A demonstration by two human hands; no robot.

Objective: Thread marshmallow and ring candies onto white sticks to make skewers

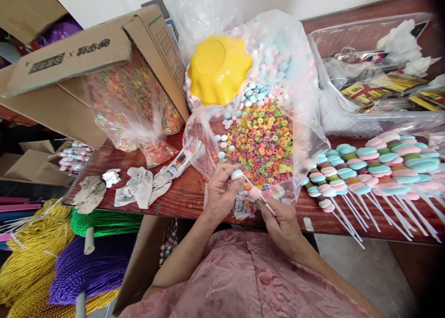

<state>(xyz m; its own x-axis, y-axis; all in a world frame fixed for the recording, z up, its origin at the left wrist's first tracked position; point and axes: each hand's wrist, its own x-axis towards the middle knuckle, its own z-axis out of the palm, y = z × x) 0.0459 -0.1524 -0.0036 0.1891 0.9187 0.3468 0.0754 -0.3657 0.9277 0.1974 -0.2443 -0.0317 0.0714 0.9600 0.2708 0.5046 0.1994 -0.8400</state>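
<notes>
My left hand [220, 190] pinches a pale blue-white round candy [237, 174] at the tip of a thin white stick. My right hand [281, 220] grips that stick [269, 209], which carries a pink candy and an orange ring [252, 191]. Both hands work at the table's front edge, just below a clear bag [306, 118] holding colourful ring candies [264, 142] and pastel round candies. A yellow bowl [217, 70] lies upside down in the bag.
Finished candy skewers [375, 165] lie in a row at right. A cardboard box [69, 58] with a bag of ring candies [139, 109] stands at left. Crumpled gloves [139, 188] lie on the wooden table [187, 188]. A clear tray [382, 77] sits back right. Coloured cord bundles [69, 262] lie below left.
</notes>
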